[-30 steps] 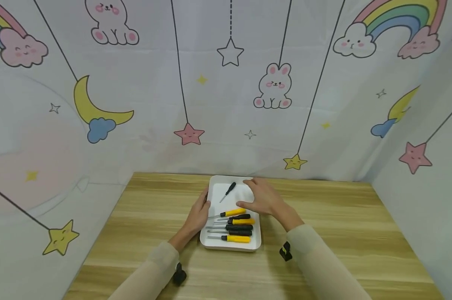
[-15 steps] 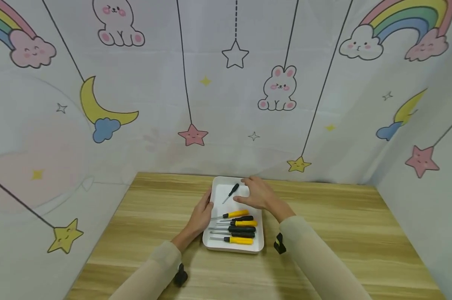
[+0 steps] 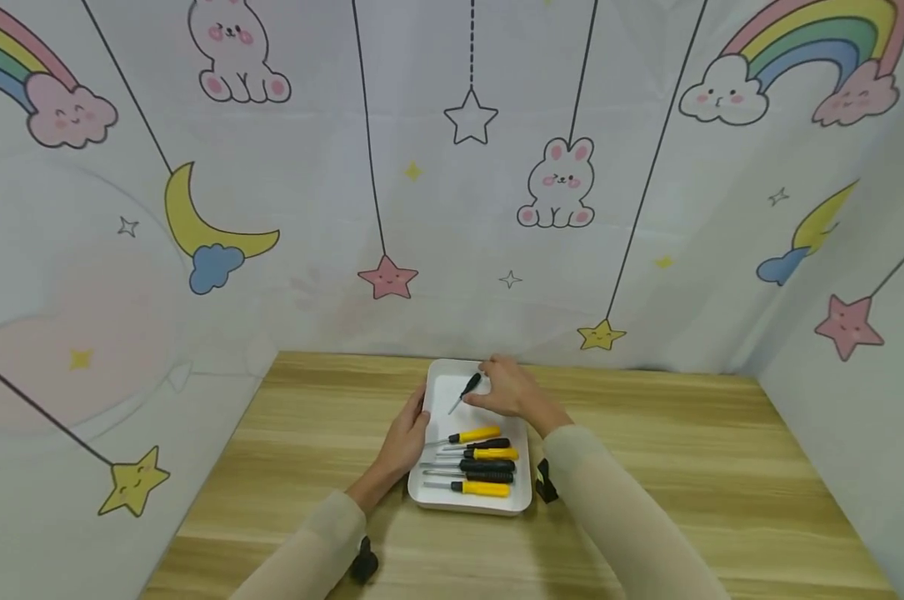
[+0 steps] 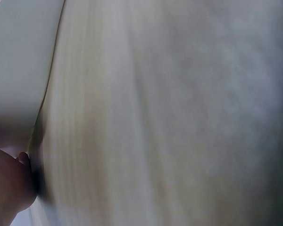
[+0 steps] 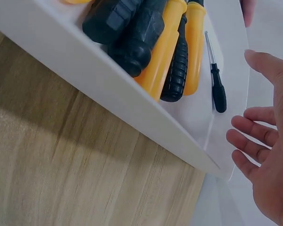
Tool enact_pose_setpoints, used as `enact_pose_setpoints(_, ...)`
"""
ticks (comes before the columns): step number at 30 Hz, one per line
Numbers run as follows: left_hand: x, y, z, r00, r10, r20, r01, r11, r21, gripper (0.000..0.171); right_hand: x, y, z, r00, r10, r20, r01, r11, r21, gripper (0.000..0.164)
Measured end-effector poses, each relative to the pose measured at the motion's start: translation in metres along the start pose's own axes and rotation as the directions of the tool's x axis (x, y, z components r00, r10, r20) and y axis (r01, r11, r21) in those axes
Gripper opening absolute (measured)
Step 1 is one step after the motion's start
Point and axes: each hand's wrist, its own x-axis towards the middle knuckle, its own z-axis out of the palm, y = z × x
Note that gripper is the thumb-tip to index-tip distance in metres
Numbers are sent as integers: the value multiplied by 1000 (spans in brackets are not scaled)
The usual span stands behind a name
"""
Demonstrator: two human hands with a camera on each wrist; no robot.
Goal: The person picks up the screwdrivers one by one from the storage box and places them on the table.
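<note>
A white rectangular tray lies on the table with several screwdrivers in it. My left hand holds the tray's left side, thumb over the rim and the other fingers along the outer wall. Above the tray's far right part is my right hand, thumb and fingers spread apart. Between them and the left wall lies a small black-handled screwdriver, apart from the fingertips in the right wrist view. In the near half, yellow-handled screwdrivers and black-handled screwdrivers lie side by side, handles to the right.
The wood-grain table extends to both sides of the tray. A white curtain printed with rabbits, stars and rainbows hangs close behind the tray and along the sides. Dark devices sit at the wrists.
My right hand has moved left over the tray, closer to the small screwdriver. The left hand keeps its hold on the tray's side. The whole head view has shifted slightly.
</note>
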Motion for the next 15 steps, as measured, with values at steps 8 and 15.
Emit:
enact_pose_setpoints(8,0,0,-1,1000,-4,-14,5,1000,2,55,11,-2,3,1000,0,26,1,999,-32,74)
enact_pose_setpoints(15,2,-1,2,1000,12,-4,-12,999,-32,55,14,-8,5,997,44,63,-40,998,-56,72)
